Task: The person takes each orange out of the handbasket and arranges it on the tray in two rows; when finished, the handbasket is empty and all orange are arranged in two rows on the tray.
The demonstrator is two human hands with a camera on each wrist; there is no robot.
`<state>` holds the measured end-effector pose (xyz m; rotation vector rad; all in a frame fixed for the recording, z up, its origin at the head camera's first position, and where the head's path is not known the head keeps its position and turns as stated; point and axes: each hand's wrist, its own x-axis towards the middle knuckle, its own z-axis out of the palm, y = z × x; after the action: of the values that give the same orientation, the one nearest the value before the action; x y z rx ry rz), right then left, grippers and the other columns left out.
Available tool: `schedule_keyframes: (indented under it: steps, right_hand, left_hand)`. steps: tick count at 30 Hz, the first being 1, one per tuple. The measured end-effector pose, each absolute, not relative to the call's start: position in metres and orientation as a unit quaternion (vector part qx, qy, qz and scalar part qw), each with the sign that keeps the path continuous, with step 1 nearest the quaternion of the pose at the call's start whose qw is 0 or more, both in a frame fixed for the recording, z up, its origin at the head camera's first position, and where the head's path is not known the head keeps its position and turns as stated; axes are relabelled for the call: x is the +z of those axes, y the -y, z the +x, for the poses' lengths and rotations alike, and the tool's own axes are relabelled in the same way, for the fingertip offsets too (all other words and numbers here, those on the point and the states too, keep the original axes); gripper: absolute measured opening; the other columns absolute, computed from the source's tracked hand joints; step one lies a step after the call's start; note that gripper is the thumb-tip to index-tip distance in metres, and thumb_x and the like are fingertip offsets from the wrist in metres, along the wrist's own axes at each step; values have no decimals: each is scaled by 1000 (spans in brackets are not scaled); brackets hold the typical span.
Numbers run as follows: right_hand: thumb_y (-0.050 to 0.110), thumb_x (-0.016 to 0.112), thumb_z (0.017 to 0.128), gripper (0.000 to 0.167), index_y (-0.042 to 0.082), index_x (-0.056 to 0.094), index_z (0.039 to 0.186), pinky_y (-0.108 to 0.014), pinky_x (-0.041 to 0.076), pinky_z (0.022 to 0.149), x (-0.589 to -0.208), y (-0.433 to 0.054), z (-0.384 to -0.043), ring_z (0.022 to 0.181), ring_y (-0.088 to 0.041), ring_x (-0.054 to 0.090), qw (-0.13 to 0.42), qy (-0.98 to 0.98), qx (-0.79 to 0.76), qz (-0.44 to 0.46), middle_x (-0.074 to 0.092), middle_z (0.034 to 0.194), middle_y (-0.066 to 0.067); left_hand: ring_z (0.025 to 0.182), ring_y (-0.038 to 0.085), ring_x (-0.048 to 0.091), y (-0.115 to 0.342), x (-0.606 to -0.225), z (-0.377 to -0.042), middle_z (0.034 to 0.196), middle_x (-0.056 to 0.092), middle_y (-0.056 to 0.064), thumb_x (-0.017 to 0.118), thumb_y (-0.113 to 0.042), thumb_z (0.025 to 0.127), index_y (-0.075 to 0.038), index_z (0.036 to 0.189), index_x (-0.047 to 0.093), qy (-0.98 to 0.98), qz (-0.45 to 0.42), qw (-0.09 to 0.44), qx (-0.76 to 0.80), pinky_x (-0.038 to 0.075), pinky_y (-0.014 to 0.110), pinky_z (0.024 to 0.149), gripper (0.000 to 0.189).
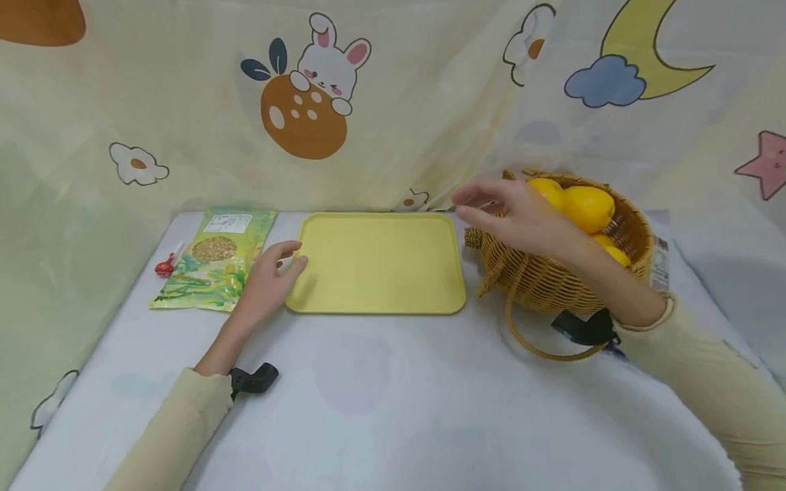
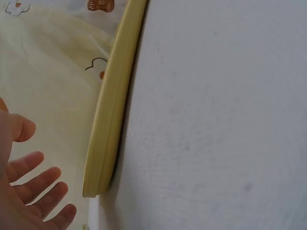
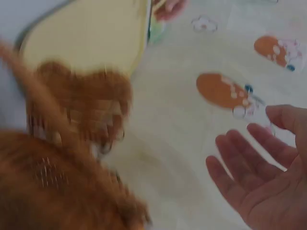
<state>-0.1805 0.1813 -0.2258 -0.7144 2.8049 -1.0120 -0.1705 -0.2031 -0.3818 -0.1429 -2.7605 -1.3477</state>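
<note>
My left hand (image 1: 268, 278) hovers at the left edge of a yellow rectangular tray (image 1: 377, 262), fingers relaxed and slightly bent. In the left wrist view that hand (image 2: 29, 203) has its fingers spread beside the tray's rim (image 2: 112, 105), holding nothing. Over the left side of a wicker basket (image 1: 522, 283) my right hand (image 1: 518, 217) is raised with loose fingers. Several yellow fruits (image 1: 588, 209) lie inside the basket. The right wrist view shows the empty right hand (image 3: 268, 179), palm visible, apart from the blurred basket (image 3: 38, 187).
A green plastic bag of grains (image 1: 211, 262) lies left of the tray, partly behind my left hand. Beside it is a small red-wrapped lollipop (image 1: 164, 266). The basket's looped handle (image 1: 540, 351) hangs toward the front. A printed cloth (image 1: 399, 136) rises behind the table.
</note>
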Motion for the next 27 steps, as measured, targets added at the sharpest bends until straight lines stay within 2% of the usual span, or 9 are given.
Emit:
schedule_keyframes:
  steps: [4,7,12,16,18,21,23,25,27]
  right_hand:
    - [33,54,99,35,15,60,127,-16,50,91,-196,-216,-203,107,-11,62,48,-907,-349,-232,66,122,1]
    - [25,54,100,30,13,60,127,-5,48,84,-183,-245,-225,101,-5,64,35,-888,-392,-236,68,113,7]
    - [18,52,100,28,11,60,126,-5,50,81,-184,-284,-252,97,-1,65,34,-878,-413,-237,68,111,7]
    - [23,50,101,31,10,58,129,-4,47,83,-193,-304,-265,99,2,63,68,-901,-370,-217,67,113,13]
    - [28,49,102,34,11,57,130,-16,47,99,-199,-311,-270,98,4,63,85,-913,-344,-202,65,113,17]
    - [31,49,102,36,10,58,130,-18,46,100,-211,-321,-276,98,3,63,93,-921,-326,-193,63,113,19]
    - [31,48,102,36,9,58,130,-18,47,100,-219,-326,-279,98,2,65,93,-916,-340,-193,63,114,17]
    - [28,48,102,35,7,58,129,-7,48,85,-228,-329,-282,100,-1,65,87,-904,-367,-200,63,116,13]
    - [25,48,102,34,6,58,128,-8,49,85,-235,-329,-283,102,-2,66,88,-888,-404,-202,64,118,11]
  left_hand:
    - [136,36,42,207,-384,-168,145,47,16,51,-41,99,-5,142,45,902,-32,35,-430,37,53,110,56]
    - [136,37,41,211,-386,-167,146,45,18,51,-41,99,-4,143,43,908,-27,27,-417,36,53,111,58]
    - [143,39,31,211,-388,-168,152,36,22,51,-44,98,-1,148,33,919,-34,-15,-393,30,56,115,69]
    - [147,40,22,210,-391,-169,157,26,24,50,-48,97,-1,152,20,923,-32,-50,-379,23,58,118,79]
    - [148,40,19,210,-395,-170,158,22,25,51,-49,96,0,154,14,925,-34,-55,-374,21,58,119,84]
    - [148,41,18,207,-400,-172,159,19,24,54,-50,94,0,155,8,927,-45,-55,-367,21,58,119,90]
    - [148,41,18,206,-403,-172,159,18,25,55,-48,94,1,154,7,929,-54,-51,-363,20,57,120,92]
    - [148,42,16,205,-406,-171,159,17,26,56,-47,94,2,154,6,931,-58,-52,-357,19,57,120,92]
    - [148,44,14,204,-407,-170,159,15,28,56,-46,94,4,154,5,934,-59,-54,-349,16,58,120,93]
